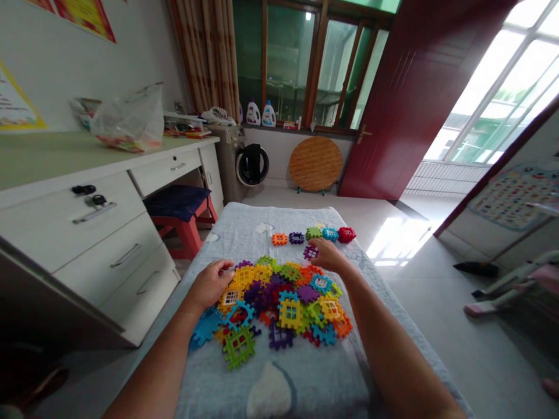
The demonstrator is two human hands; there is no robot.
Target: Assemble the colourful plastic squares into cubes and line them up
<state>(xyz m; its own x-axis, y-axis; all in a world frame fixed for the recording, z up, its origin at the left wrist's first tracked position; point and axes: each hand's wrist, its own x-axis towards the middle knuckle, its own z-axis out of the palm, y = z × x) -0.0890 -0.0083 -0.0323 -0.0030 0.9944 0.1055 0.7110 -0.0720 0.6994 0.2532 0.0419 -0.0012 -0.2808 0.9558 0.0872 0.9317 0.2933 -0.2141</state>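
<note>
purple tile [311, 252], pinched in the right hand [326, 255] just short of the tile row [313, 233], looks midway through being set out, calling next for a neat release, while the left hand [213, 285], grip unclear, borders the pile [279, 297].

Bare right hand [328, 255]: is gripping a square purple plastic lattice piece [310, 253] near a row of coloured plastic blocks [313, 233]. Bare left hand [212, 284]: is flanking a heap of multicoloured notched plastic pieces [290, 313]. Pale-blue patterned cloth [244, 224]: is lying beneath.
</note>
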